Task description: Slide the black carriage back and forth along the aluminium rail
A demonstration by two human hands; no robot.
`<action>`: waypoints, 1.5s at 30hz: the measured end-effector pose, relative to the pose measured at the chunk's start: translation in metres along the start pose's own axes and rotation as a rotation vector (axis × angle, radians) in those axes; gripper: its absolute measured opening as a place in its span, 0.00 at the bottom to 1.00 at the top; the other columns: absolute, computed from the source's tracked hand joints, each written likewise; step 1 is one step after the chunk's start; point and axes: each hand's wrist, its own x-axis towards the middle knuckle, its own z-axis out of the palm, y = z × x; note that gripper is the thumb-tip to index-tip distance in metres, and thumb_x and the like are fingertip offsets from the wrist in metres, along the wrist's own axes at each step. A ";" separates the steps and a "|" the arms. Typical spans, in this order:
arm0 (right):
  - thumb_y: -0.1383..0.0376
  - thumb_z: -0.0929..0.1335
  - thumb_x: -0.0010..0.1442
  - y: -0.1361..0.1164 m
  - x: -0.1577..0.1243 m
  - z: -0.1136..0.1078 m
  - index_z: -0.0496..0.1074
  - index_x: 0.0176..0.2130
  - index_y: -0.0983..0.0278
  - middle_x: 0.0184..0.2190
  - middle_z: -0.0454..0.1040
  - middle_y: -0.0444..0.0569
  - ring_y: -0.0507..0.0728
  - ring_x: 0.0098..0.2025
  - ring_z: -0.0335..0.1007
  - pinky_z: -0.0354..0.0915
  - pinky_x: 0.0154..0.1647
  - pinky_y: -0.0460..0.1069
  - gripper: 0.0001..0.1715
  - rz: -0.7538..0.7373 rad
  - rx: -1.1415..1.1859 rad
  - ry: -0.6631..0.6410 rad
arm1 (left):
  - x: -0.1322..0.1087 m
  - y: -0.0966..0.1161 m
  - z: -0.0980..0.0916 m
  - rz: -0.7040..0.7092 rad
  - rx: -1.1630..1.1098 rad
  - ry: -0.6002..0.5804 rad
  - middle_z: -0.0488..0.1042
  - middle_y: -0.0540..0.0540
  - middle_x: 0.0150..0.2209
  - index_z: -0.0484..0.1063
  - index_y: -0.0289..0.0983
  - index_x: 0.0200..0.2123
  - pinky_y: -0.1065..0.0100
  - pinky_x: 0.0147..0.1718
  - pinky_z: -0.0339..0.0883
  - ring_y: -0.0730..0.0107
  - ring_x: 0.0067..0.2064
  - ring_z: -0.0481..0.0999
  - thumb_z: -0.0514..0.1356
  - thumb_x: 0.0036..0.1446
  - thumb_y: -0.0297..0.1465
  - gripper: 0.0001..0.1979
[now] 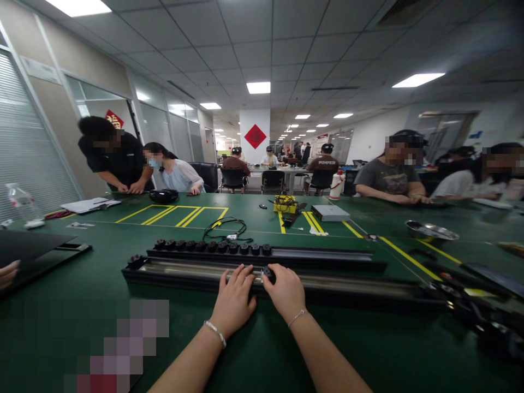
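Observation:
A long black power track (172, 273) with a silvery channel lies across the table in front of me. My left hand (234, 299) is laid over the track near its middle, fingers on its top and far edge, gripping it. Just right of that, my right hand (285, 292) pinches a small black socket module (268, 274) at the channel; whether it is seated there cannot be seen. Behind lies a second black track (323, 255), its left part holding a row of several black socket modules (212, 247). One more module (134, 258) sits at the near track's left end.
On the green table (184, 338) are a coiled black cable (229, 222), a yellow box (284, 204), a grey box (331, 213) and a metal bowl (432, 231). Dark items crowd the right edge. Another person's hand (9, 274) shows at far left; several people sit or stand around.

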 end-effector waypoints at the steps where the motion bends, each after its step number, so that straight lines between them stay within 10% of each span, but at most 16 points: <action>1: 0.61 0.63 0.56 0.001 0.000 -0.001 0.72 0.42 0.62 0.41 0.75 0.50 0.56 0.46 0.68 0.56 0.49 0.49 0.15 -0.008 0.013 -0.016 | 0.000 0.001 0.000 -0.001 0.000 0.004 0.62 0.48 0.58 0.64 0.44 0.48 0.50 0.58 0.42 0.59 0.60 0.55 0.53 0.50 0.30 0.20; 11: 0.66 0.60 0.59 0.011 0.000 -0.006 0.68 0.50 0.63 0.50 0.70 0.50 0.56 0.54 0.62 0.53 0.55 0.52 0.20 -0.042 0.056 -0.178 | 0.000 0.003 0.001 -0.017 -0.003 -0.005 0.61 0.49 0.58 0.61 0.49 0.53 0.49 0.58 0.41 0.59 0.59 0.57 0.53 0.51 0.30 0.24; 45: 0.59 0.63 0.56 0.002 0.000 0.001 0.71 0.41 0.61 0.39 0.75 0.48 0.54 0.45 0.67 0.53 0.49 0.48 0.15 0.016 0.036 -0.017 | 0.009 0.007 0.018 -0.042 0.015 0.085 0.63 0.44 0.58 0.60 0.39 0.55 0.52 0.58 0.45 0.58 0.60 0.57 0.56 0.51 0.38 0.28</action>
